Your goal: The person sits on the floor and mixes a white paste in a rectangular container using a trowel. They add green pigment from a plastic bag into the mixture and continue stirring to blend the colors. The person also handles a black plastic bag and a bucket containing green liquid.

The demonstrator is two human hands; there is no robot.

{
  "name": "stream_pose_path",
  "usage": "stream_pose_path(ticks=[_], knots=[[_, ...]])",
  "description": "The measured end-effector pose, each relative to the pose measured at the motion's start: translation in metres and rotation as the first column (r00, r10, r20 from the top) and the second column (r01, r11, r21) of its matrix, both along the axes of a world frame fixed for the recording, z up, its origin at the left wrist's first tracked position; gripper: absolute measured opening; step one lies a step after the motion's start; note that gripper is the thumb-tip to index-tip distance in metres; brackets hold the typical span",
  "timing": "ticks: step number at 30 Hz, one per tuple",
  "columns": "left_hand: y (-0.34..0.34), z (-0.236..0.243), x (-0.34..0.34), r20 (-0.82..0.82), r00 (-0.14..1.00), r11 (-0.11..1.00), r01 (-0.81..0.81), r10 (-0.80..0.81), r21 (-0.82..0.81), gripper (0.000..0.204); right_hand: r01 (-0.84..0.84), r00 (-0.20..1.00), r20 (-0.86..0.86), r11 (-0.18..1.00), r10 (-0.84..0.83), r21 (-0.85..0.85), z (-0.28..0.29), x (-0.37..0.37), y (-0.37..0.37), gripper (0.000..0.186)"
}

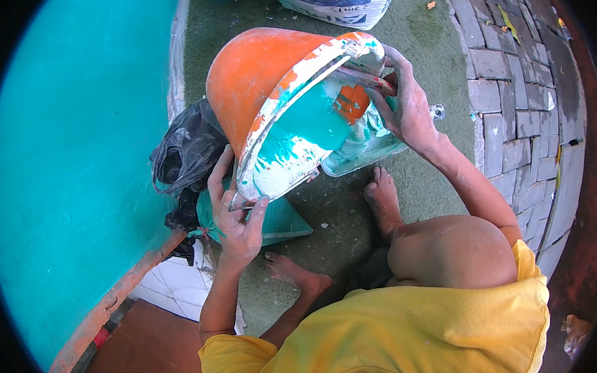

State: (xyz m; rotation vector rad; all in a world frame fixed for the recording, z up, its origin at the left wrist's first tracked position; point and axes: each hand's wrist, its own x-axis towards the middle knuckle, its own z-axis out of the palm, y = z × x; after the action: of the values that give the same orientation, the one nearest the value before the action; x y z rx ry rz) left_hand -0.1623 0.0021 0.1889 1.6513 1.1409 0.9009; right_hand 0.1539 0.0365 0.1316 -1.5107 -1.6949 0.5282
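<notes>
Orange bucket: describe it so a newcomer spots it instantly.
Right of the big turquoise surface, above the green mat, the orange bucket is tipped between the left hand and right hand. Only it has a paint-smeared white rim and turquoise paint inside.

Bright, even daylight falls on the orange bucket [264, 76] I see; shadows beneath it are soft, and edges beyond it bend, black-rimmed.

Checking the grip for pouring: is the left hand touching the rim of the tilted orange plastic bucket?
Touching. The head view shows the left hand with fingers curled around the lower rim of the tilted orange plastic bucket, no gap visible.
</notes>
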Motion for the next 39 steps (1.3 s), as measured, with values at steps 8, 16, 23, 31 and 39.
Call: stream_pose_path(ticks=[8, 16, 23, 31, 39], knots=[[0.003, -0.001, -0.001, -0.042, 0.998, 0.994, 0.048, -0.044, 0.094, 0.022, 0.014, 1.000, 0.010, 0.999, -0.015, 0.052, -0.002, -0.001, 0.002, 0.070], [0.020, 0.008, -0.013, 0.201, 0.956, 0.922, -0.129, 0.214, -0.366, 0.025, -0.085, 0.996, 0.016, 0.979, 0.084, 0.183, 0.020, -0.005, 0.020, 0.044], [0.058, 0.025, -0.026, 0.326, 0.863, 0.863, -0.213, 0.386, -0.458, 0.017, -0.410, 0.911, 0.005, 0.905, 0.412, 0.117, 0.052, -0.037, 0.056, 0.018], [0.090, 0.024, -0.046, 0.330, 0.838, 0.856, -0.271, 0.435, -0.441, 0.014, -0.454, 0.877, -0.161, 0.891, 0.452, 0.029, 0.052, -0.082, 0.097, 0.020], [0.149, -0.006, -0.095, 0.339, 0.824, 0.829, -0.252, 0.455, -0.500, 0.037, -0.422, 0.903, 0.076, 0.835, 0.423, 0.353, 0.039, -0.103, 0.120, 0.027]])
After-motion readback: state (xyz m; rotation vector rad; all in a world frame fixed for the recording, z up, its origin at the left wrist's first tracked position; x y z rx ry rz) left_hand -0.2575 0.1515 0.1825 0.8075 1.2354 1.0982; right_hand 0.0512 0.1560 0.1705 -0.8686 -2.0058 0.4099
